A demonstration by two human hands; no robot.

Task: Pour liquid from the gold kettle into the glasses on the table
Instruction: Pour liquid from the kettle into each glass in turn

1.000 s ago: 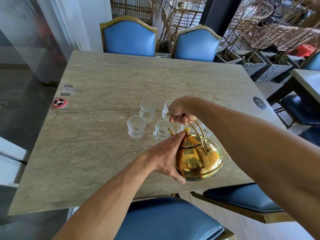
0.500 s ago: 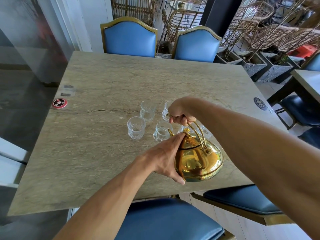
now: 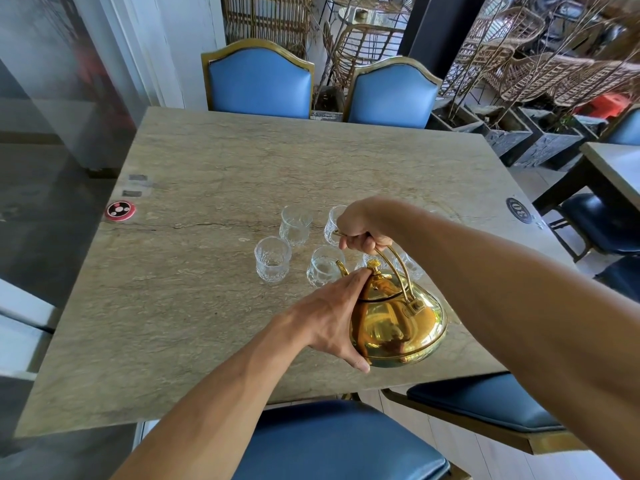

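The gold kettle (image 3: 398, 320) is tilted forward over the table (image 3: 207, 271), its spout at the rim of the nearest glass (image 3: 322, 268). My right hand (image 3: 363, 230) is closed around the kettle's wire handle from above. My left hand (image 3: 332, 313) lies flat against the kettle's left side, a fingertip on the lid by the knob. Several clear cut glasses stand in a cluster: one at the left (image 3: 272, 259), one behind it (image 3: 295, 225), one partly behind my right hand (image 3: 332, 226), and others mostly hidden behind the handle (image 3: 412, 266).
A red round disc (image 3: 119, 210) lies near the table's left edge and a dark round badge (image 3: 518, 210) near its right edge. Blue chairs stand at the far side (image 3: 259, 84) and below me (image 3: 339, 441). Another table (image 3: 613, 168) is to the right.
Barely anything has moved; the kettle stays tilted at the nearest glass with both hands in the same grip.
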